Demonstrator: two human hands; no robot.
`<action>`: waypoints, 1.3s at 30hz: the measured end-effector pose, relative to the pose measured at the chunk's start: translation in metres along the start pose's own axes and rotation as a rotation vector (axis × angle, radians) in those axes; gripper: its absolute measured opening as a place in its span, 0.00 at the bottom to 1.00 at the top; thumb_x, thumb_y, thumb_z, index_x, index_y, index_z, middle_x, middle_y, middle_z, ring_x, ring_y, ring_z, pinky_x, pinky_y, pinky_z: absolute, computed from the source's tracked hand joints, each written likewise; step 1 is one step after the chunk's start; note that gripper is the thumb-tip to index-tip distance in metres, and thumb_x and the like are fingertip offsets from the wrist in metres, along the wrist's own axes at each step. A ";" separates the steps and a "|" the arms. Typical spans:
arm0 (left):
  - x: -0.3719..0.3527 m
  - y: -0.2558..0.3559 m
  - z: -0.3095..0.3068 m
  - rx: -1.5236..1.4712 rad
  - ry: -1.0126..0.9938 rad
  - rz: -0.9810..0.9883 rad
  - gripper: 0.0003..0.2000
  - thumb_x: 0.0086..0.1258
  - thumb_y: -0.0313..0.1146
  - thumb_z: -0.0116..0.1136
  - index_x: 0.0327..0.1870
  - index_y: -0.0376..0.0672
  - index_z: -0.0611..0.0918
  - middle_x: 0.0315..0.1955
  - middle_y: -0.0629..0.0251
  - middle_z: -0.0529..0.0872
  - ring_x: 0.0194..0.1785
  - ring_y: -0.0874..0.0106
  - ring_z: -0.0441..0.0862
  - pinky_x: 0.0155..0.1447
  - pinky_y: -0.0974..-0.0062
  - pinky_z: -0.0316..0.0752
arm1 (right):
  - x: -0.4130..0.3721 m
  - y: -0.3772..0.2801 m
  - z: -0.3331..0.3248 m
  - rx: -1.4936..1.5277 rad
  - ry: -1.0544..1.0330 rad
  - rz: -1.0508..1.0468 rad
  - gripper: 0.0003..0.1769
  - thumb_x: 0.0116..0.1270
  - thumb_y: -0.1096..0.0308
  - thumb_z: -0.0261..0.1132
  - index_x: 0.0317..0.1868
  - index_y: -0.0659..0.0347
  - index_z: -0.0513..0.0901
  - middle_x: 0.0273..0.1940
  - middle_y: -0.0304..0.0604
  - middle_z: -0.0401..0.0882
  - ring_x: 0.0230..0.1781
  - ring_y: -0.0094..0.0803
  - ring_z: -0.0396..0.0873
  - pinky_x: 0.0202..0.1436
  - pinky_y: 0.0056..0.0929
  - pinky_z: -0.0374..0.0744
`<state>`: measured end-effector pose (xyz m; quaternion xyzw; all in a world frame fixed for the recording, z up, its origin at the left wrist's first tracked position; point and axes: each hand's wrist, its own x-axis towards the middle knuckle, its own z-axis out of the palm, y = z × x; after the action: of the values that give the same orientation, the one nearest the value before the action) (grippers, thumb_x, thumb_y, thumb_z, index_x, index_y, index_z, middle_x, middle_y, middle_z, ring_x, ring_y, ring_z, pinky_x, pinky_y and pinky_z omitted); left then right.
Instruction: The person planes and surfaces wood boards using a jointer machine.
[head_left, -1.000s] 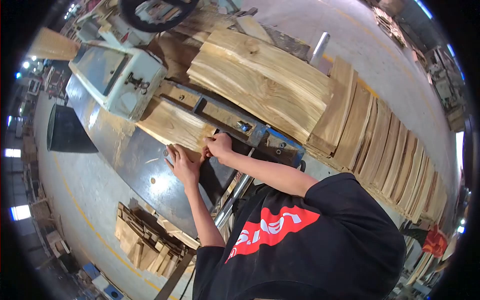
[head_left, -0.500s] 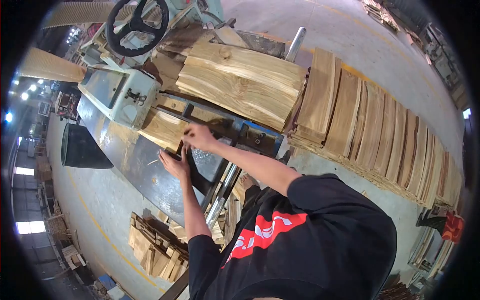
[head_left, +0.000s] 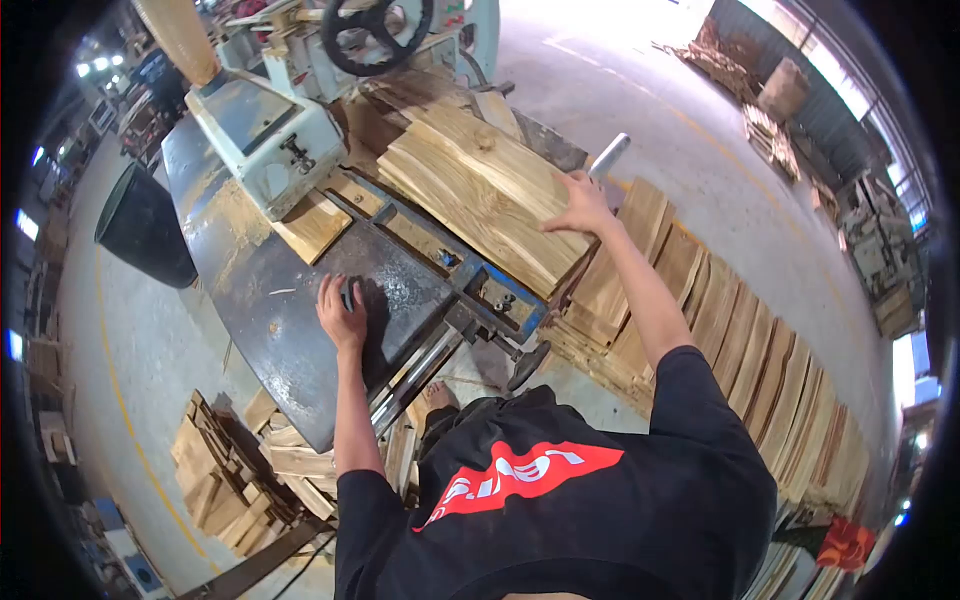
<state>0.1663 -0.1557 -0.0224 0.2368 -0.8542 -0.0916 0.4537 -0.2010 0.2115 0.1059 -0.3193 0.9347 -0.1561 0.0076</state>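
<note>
Past the right edge of the metal table (head_left: 290,330), the top board (head_left: 480,170) lies flat on a pile of wood. The right hand (head_left: 585,205) is on its right end, with fingers spread wide. The left hand (head_left: 342,312) is over the table, away from its edges, with bent fingers by a small dark thing (head_left: 349,291); I cannot tell if it grips it. A short wood piece (head_left: 314,228) sits by the table's right edge, partly under the white machine cover (head_left: 270,150). More boards (head_left: 740,340) lie in a long row at the right. A black tub (head_left: 148,225) stands past the left edge. Wood scraps (head_left: 225,480) lie below the near corner.
</note>
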 end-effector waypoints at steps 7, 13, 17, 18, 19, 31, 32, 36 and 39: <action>-0.044 0.134 -0.064 -0.799 -0.191 -0.694 0.14 0.80 0.32 0.68 0.61 0.39 0.88 0.59 0.59 0.92 0.62 0.64 0.89 0.64 0.68 0.80 | -0.050 -0.064 0.010 1.098 -0.345 0.088 0.49 0.64 0.37 0.77 0.78 0.58 0.78 0.68 0.52 0.83 0.65 0.47 0.83 0.69 0.45 0.83; -0.058 0.159 -0.054 -1.780 -0.446 -1.156 0.34 0.87 0.60 0.52 0.75 0.36 0.78 0.64 0.63 0.88 0.63 0.71 0.85 0.63 0.65 0.82 | -0.110 -0.142 0.053 2.522 -1.049 0.289 0.51 0.78 0.29 0.57 0.82 0.66 0.69 0.75 0.64 0.76 0.70 0.59 0.80 0.76 0.58 0.79; -0.064 0.144 -0.061 -1.873 -0.107 -1.203 0.28 0.88 0.55 0.54 0.69 0.37 0.81 0.54 0.64 0.90 0.54 0.72 0.88 0.57 0.67 0.84 | -0.143 -0.205 0.073 2.223 -1.448 0.012 0.49 0.77 0.30 0.57 0.82 0.63 0.70 0.76 0.58 0.75 0.70 0.51 0.82 0.76 0.51 0.80; -0.068 0.132 -0.062 -1.937 -0.050 -1.152 0.27 0.88 0.54 0.55 0.69 0.36 0.81 0.55 0.62 0.90 0.55 0.70 0.89 0.59 0.66 0.84 | -0.149 -0.214 0.079 2.226 -1.463 0.058 0.50 0.77 0.29 0.57 0.82 0.62 0.69 0.77 0.58 0.75 0.70 0.51 0.81 0.76 0.52 0.80; -0.072 0.119 -0.062 -2.003 -0.011 -1.097 0.26 0.88 0.52 0.55 0.69 0.36 0.81 0.56 0.60 0.90 0.56 0.69 0.89 0.60 0.65 0.85 | -0.149 -0.217 0.084 2.230 -1.464 0.100 0.51 0.77 0.28 0.57 0.83 0.61 0.69 0.77 0.58 0.74 0.71 0.52 0.80 0.75 0.53 0.79; -0.080 0.114 -0.073 -1.299 0.152 -1.241 0.19 0.88 0.45 0.59 0.60 0.37 0.90 0.44 0.70 0.92 0.43 0.81 0.86 0.48 0.77 0.81 | -0.133 -0.216 0.009 0.563 -0.502 -0.798 0.44 0.72 0.54 0.78 0.80 0.67 0.71 0.73 0.58 0.79 0.74 0.45 0.79 0.76 0.41 0.77; -0.079 0.116 -0.070 -1.241 0.127 -1.256 0.20 0.88 0.45 0.58 0.61 0.35 0.89 0.43 0.72 0.92 0.42 0.81 0.85 0.47 0.78 0.80 | -0.139 -0.219 0.001 0.519 -0.550 -0.953 0.49 0.67 0.53 0.80 0.80 0.68 0.70 0.77 0.62 0.73 0.77 0.53 0.75 0.76 0.47 0.77; -0.049 0.124 -0.096 -0.887 -0.310 -1.140 0.24 0.88 0.42 0.58 0.68 0.26 0.82 0.60 0.60 0.91 0.60 0.70 0.87 0.62 0.75 0.81 | -0.194 -0.213 0.029 0.193 -0.580 -0.684 0.40 0.73 0.64 0.71 0.80 0.69 0.69 0.71 0.67 0.79 0.57 0.63 0.88 0.59 0.51 0.87; -0.055 0.126 -0.097 -0.916 -0.334 -0.713 0.33 0.83 0.45 0.64 0.77 0.27 0.75 0.79 0.44 0.75 0.83 0.60 0.71 0.80 0.67 0.69 | -0.186 -0.191 0.046 0.427 -0.444 -0.615 0.40 0.74 0.67 0.70 0.82 0.68 0.66 0.67 0.69 0.80 0.52 0.62 0.89 0.57 0.45 0.88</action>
<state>0.2313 -0.0131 0.0394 0.2716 -0.6554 -0.6327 0.3106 0.0664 0.1668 0.1027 -0.5999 0.7186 -0.2683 0.2276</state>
